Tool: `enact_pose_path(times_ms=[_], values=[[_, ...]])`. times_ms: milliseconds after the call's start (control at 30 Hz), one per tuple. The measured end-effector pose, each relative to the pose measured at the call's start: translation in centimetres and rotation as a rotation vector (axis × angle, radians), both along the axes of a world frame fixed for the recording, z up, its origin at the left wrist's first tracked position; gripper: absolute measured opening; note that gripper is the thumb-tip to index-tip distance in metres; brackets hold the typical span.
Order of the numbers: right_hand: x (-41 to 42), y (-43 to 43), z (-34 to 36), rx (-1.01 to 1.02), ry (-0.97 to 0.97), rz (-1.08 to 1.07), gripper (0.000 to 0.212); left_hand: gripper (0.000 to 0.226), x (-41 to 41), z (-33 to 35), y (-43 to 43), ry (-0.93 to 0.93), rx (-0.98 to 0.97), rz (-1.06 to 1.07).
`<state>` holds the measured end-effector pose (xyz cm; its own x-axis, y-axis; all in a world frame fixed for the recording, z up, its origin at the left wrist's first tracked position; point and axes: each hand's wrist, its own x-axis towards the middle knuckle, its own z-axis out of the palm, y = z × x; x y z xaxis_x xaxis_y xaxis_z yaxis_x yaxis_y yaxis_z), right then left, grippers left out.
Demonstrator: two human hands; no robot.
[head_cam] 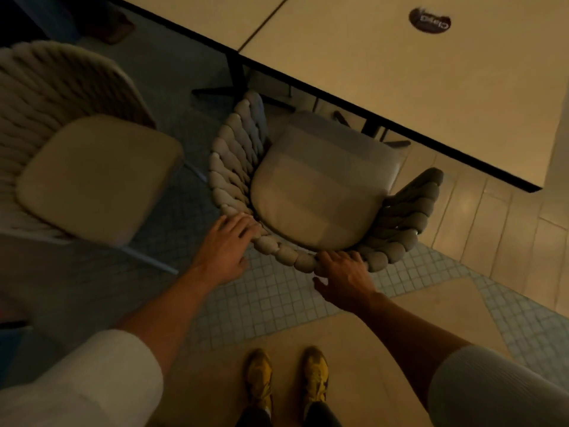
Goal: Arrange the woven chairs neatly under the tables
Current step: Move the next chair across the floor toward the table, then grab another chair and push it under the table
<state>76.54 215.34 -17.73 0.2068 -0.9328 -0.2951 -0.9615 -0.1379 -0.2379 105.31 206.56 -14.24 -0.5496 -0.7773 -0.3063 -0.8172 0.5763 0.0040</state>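
A woven chair with a thick rope back and a beige seat cushion stands in front of me, its front edge tucked a little under the cream table. My left hand rests on the left part of the chair's curved back rim, fingers laid over the weave. My right hand touches the rim's near right part, fingers spread on it. A second woven chair stands to the left, out from the tables, angled away.
The table has a black edge and dark legs beneath. A dark round sticker sits on the tabletop. A second tabletop adjoins at the left. My two yellow shoes stand on tiled floor behind the chair.
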Motion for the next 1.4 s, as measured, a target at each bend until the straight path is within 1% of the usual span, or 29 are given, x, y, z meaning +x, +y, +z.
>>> enact_pose_path(times_ms=[167, 267, 367, 433, 533, 567, 600, 733, 800, 900, 1000, 1167, 1267, 1400], values=[[-1.4, -1.5, 4.6, 0.143, 0.011, 0.082, 0.069, 0.086, 1.3, 5.5, 1.7, -0.046, 0.066, 0.15], [-0.9, -4.2, 9.4, 0.12, 0.035, 0.149, 0.077, 0.085, 2.3, 10.9, 1.8, -0.063, 0.043, 0.232], [1.0, -6.7, 14.7, 0.016, 0.034, 0.219, 0.079, 0.081, 3.8, 15.9, 2.4, -0.072, -0.02, 0.296], [2.6, -7.7, 17.5, -0.013, 0.037, 0.288, 0.08, 0.079, 5.2, 18.4, 3.4, -0.075, -0.049, 0.338], [4.6, -9.4, 20.2, 0.01, 0.048, 0.347, 0.085, 0.077, 7.1, 20.7, 4.2, -0.084, -0.079, 0.385], [6.2, -8.9, 21.4, 0.024, 0.057, 0.396, 0.087, 0.077, 8.7, 21.9, 6.2, -0.094, -0.08, 0.436], [6.9, -9.7, 22.1, 0.036, 0.075, 0.405, 0.088, 0.076, 9.3, 22.8, 6.0, -0.096, -0.077, 0.459], [12.2, -10.7, 25.0, 0.099, 0.129, 0.532, 0.086, 0.066, 13.8, 25.5, 9.5, -0.117, -0.05, 0.563], [15.8, -10.7, 26.1, 0.101, 0.138, 0.59, 0.093, 0.06, 16.2, 26.2, 11.4, -0.13, -0.029, 0.605], [21.2, -9.9, 26.1, 0.113, 0.153, 0.65, 0.11, 0.054, 19.7, 25.5, 13.8, -0.122, 0.0, 0.66], [26.4, -9.1, 24.8, 0.161, 0.195, 0.719, 0.12, 0.06, 23.5, 24.1, 15.2, -0.13, 0.047, 0.71], [33.8, -10.0, 24.6, 0.164, 0.221, 0.79, 0.119, 0.069, 31.5, 24.8, 15.1, -0.179, 0.038, 0.767], [39.1, -11.4, 26.0, 0.15, 0.25, 0.777, 0.119, 0.071, 36.8, 26.3, 14.4, -0.19, 0.037, 0.787], [45.5, -12.9, 25.8, 0.112, 0.251, 0.754, 0.12, 0.081, 43.3, 25.7, 13.0, -0.221, 0.056, 0.796]])
